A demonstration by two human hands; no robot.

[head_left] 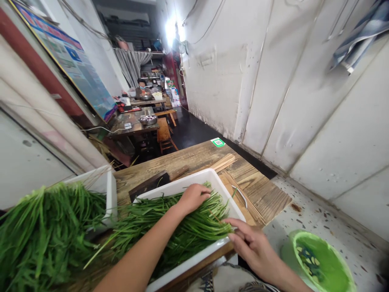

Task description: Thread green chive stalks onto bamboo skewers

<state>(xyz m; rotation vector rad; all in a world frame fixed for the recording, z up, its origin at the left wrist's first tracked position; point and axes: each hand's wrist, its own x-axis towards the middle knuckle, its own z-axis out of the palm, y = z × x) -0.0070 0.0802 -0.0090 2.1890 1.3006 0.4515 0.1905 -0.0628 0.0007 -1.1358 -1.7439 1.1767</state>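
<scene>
A white rectangular tray on a wooden table holds a pile of long green chives. My left hand reaches across into the tray, fingers curled down onto the chives near their cut ends. My right hand is at the tray's near right corner, its fingers pinched together on the ends of a few chive stalks and what looks like a thin wooden skewer. A heap of bamboo skewers lies on the table just right of the tray.
A second white tub heaped with chives stands at the left. A dark cleaver lies behind the tray. A green bucket sits on the floor at right. Tables, stools and a seated person are further down the corridor.
</scene>
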